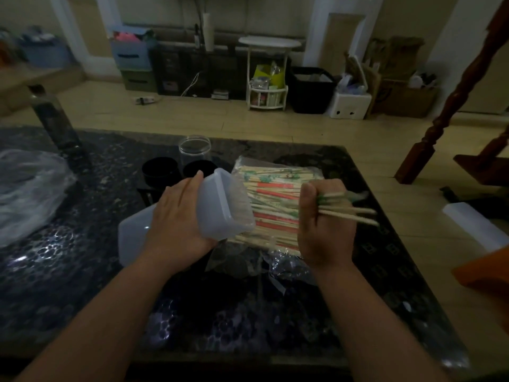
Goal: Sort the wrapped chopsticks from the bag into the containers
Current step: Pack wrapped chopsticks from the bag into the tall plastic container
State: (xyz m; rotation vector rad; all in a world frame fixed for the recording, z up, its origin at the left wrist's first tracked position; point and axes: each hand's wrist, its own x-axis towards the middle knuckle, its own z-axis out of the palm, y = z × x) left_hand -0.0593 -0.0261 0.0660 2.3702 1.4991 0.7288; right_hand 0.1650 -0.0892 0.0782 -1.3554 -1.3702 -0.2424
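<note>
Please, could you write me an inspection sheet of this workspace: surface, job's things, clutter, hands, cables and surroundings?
Surface: dark patterned glossy table, with glare spots on its left part.
Job's things: clear plastic bag of wrapped chopsticks lies flat on the table; translucent white rectangular plastic container is tilted, mouth toward the bag; two black round cups and clear round jar stand behind it.
Clutter: crumpled clear plastic sheet at far left.
Grippers: left hand holds the container; right hand grips a small bundle of green-wrapped chopsticks.
Cables: thin white cable on the floor.
Surroundings: white two-tier stand, black bin.
</note>
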